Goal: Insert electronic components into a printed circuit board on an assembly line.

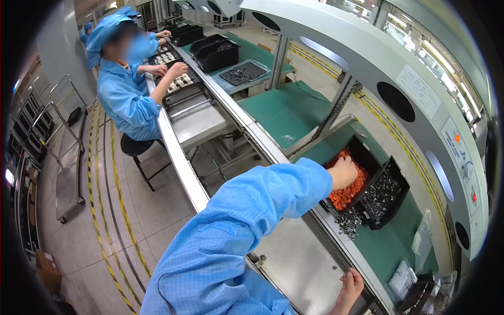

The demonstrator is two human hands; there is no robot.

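My left hand (pixel 343 174), in a blue sleeve (pixel 231 215), reaches into a black bin (pixel 368 153) heaped with small orange parts (pixel 344 197). Its fingers are bent down among the parts, and whatever they pinch is hidden. Beside that bin stands a second black bin (pixel 403 184) full of small black and silvery parts (pixel 382 195). More such loose parts (pixel 348 222) lie spilled in front of the bins. Low in the view, my right hand (pixel 350 289) is over the metal line, fingers curled and tips together; anything between them is too small to make out.
A metal-edged line (pixel 302 249) runs from near right to far left, beside a green worktop (pixel 386 249). A pale arched hood (pixel 399 79) hangs over it. Clear bags (pixel 421 236) and a white tray (pixel 403 279) lie near right. Farther left, a person in blue (pixel 123 97) works at trays.
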